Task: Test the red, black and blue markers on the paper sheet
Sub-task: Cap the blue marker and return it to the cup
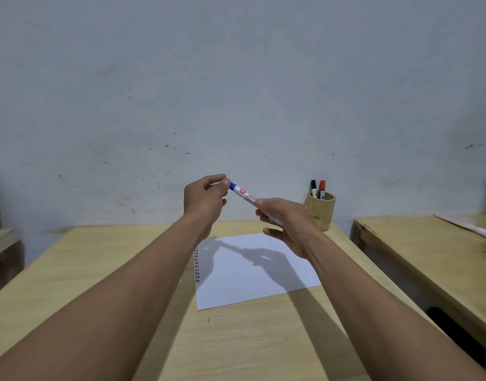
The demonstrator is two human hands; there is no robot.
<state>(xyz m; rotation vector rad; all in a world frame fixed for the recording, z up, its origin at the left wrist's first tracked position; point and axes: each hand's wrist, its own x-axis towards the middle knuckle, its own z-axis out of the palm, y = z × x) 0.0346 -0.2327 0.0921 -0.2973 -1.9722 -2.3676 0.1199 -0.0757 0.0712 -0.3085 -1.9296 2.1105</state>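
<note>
Blue marker (243, 193) held in the air above the paper sheet (253, 270), tilted. Left hand (204, 200) pinches its blue cap end, right hand (287, 221) grips the barrel. Red marker (322, 187) and black marker (313, 187) stand in wooden cup (320, 213), far right on table (99, 270). Red and dark dashes (196, 266) along sheet's left edge.

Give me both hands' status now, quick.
Left hand: closed, pinching the cap end of the blue marker.
Right hand: closed, fingers gripping the same marker's barrel above the paper sheet.
</note>
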